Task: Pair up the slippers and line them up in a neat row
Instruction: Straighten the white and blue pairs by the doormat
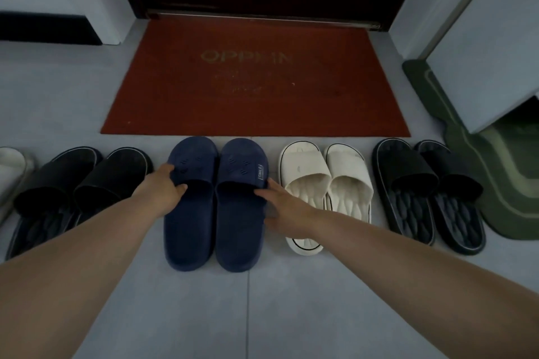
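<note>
where the row meets the left edge of the view, a pale slipper [11, 172] is cut off, just beside a black pair [78, 192] whose toes lean rightwards. a narrow strip of grey floor [262, 315] separates that pair from the left navy slipper [189, 227]. the left hand [167, 186] reaches across this strip and grips the slipper, fingers wrapped over the strap's outer side and thumb hooked at its opening. the right navy slipper [239, 227] lies against its mate along the inner edges, both toes just short of the red doormat [256, 81]. the right hand [280, 207] grips that slipper's strap from the outer side, thumb on the strap's rim, and fills the slim gap before the white pair [329, 192] (its wrist covers part of the nearer white sole). more floor shows between the white pair and the far black pair [428, 195], which sits right at the edge of a green mat [495, 183]. the widest open floor lies behind the heels, toward the camera. both navy slippers are matte dark blue and flat on the tiles, toes pointing at the doormat. small slits mark each strap, and a little label [260, 172] reading "smile" sits on the right one's outer side.
</note>
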The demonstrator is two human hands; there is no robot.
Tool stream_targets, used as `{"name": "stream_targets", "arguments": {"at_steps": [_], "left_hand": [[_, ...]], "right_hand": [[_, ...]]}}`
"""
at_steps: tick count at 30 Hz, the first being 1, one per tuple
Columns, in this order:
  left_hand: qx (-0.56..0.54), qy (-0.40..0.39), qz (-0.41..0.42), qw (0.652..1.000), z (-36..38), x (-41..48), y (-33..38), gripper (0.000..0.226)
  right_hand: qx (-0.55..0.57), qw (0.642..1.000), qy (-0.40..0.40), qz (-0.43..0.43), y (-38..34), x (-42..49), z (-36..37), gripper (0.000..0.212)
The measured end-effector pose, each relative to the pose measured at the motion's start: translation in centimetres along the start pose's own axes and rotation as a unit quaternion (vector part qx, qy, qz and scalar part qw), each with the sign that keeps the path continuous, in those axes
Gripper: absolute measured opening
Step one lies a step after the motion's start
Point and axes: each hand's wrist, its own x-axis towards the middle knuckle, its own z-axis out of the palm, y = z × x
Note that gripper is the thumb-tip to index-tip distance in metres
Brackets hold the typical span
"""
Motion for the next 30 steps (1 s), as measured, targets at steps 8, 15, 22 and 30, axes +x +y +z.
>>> {"name": "stream_targets", "arguments": {"at_steps": [8, 15, 22, 30], "left_hand": [[0.058, 0.103, 0.135, 0.984, 0.8, -2.1, 6.2, 0.062], [-0.004, -0.009, 0.316, 0.949, 5.1, -4.5, 13.4, 0.036], [0.035, -0.190, 0.257, 0.947, 9.3, -5.2, 14.6, 0.059], [0.048, -0.176, 0.251, 0.951, 9.4, -5.4, 14.7, 0.066]], "right_hand": [[0.051, 0.943, 0.317, 0.087, 2.6, -4.7, -3.4, 0.021], [0.020, 0.907, 0.332, 0.259, 9.6, -7.7, -8.3, 0.059], [0.012, 0.949, 0.167, 0.266, 12.1, -6.2, -9.3, 0.061], [-0.052, 0.951, 0.199, 0.230, 12.7, -5.2, -8.7, 0.065]]}}
